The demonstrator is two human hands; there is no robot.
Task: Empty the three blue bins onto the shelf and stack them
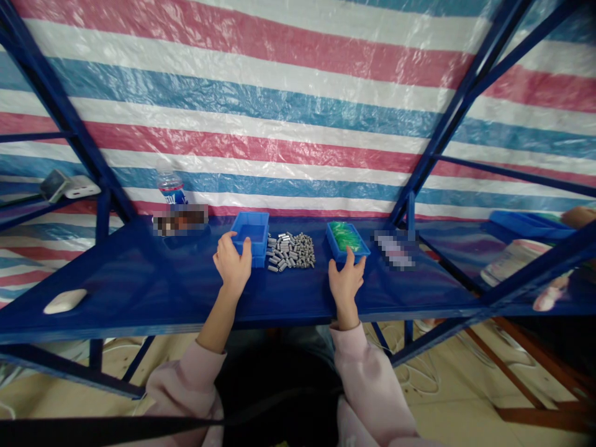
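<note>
My left hand (233,264) is at the near left corner of a blue plastic bin (259,239), its fingers along the left side and its thumb at the near wall. No contents show inside; it seems to be stacked on a second bin. To its right lies a loose pile of small silvery metal cylinders (282,253), longer on the left and shorter on the right. My right hand (347,279) has its fingers spread at the near edge of another blue bin (364,251), which holds a green plastic bag (344,236). Whether those fingers touch the rim I cannot tell.
The blue table (177,292) carries a white computer mouse (65,301) at left and a plastic bottle (171,186) at the back. Two blurred-out items flank the bins. Blue metal posts (437,136) frame the table. Another person's hand (578,216) is at far right beside a blue tray (526,225).
</note>
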